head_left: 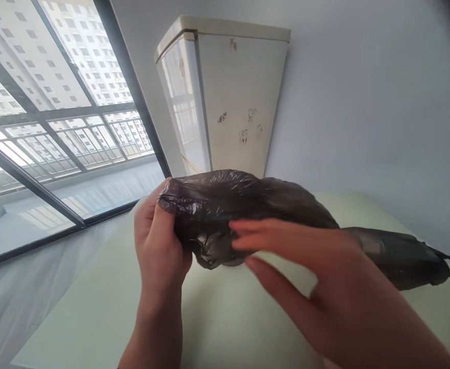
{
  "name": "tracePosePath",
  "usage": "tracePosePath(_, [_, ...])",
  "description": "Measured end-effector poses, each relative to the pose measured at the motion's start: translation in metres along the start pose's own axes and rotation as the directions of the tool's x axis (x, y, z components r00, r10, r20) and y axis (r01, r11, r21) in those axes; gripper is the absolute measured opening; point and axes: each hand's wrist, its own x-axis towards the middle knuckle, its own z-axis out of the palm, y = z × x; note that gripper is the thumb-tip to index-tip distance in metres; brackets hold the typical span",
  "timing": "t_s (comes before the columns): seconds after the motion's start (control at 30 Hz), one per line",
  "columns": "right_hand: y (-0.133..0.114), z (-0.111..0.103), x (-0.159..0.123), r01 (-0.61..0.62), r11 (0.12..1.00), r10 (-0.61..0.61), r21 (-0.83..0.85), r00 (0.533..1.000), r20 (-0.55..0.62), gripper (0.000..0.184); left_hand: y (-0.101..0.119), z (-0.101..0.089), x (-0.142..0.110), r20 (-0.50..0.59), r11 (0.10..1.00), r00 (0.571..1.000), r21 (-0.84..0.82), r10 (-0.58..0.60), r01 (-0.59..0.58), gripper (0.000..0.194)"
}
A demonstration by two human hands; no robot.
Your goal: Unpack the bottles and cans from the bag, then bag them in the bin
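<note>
Two bare hands are busy with a crumpled black plastic bag [217,205], which is up in the air over the tabletop [225,318], nearer its far edge than its near edge. The left hand [161,251] has its fingers closed on the bag's left end, with the thumb in front pinching the thin plastic. This grip is likely there because a soft bag would flop or slip if nothing held its end. The right hand [336,277] is open, with its fingers stretched out to the left and its thumb apart below them. Its fingertips are at the front of the bag, but they are blurry, so I cannot tell if they touch it or just hang close. Maybe that hand is flat so it can feel or smooth the plastic. The left arm comes up almost straight from the near edge, and the right arm slants in from the near right corner with the back of the hand up. Past the right hand, a long black plastic bundle [405,259] lies by the right edge of the tabletop. The hand hides whether it joins the bag. A white fridge [240,92] stands beyond the far edge.
</note>
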Motion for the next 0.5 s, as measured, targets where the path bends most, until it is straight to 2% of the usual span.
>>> tracePosePath(0.1, [0.009, 0.005, 0.017, -0.039, 0.992, 0.015, -0.116, 0.98, -0.2, 0.029, -0.001, 0.0, -0.004, -0.008, 0.999, 1.0, 0.051, 0.003, -0.002, 0.036])
tracePosePath(0.2, [0.021, 0.001, 0.023, -0.13, 0.967, 0.036, -0.22, 0.923, -0.384, 0.037, -0.005, -0.002, -0.005, -0.034, 0.999, 0.999, 0.035, 0.005, -0.004, 0.039])
tracePosePath(0.33, [0.019, -0.002, 0.022, -0.187, 0.933, -0.008, -0.309, 0.845, -0.535, 0.038, -0.009, -0.006, -0.003, -0.03, 0.997, 0.999, 0.077, -0.027, 0.029, 0.042])
tracePosePath(0.4, [0.015, 0.001, 0.024, -0.12, 0.956, -0.037, -0.268, 0.856, -0.515, 0.03, -0.009, -0.008, -0.005, -0.016, 0.996, 1.0, 0.093, -0.003, 0.004, 0.044])
tracePosePath(0.43, [0.014, 0.003, 0.025, -0.08, 0.971, -0.033, -0.223, 0.887, -0.46, 0.026, -0.008, -0.01, -0.008, 0.014, 0.995, 1.0, 0.095, 0.006, -0.007, 0.044])
tracePosePath(0.5, [0.013, 0.008, 0.026, -0.049, 0.997, 0.029, -0.067, 0.96, -0.279, 0.018, -0.006, -0.012, -0.018, 0.085, 0.993, 0.996, 0.115, -0.011, 0.001, 0.044])
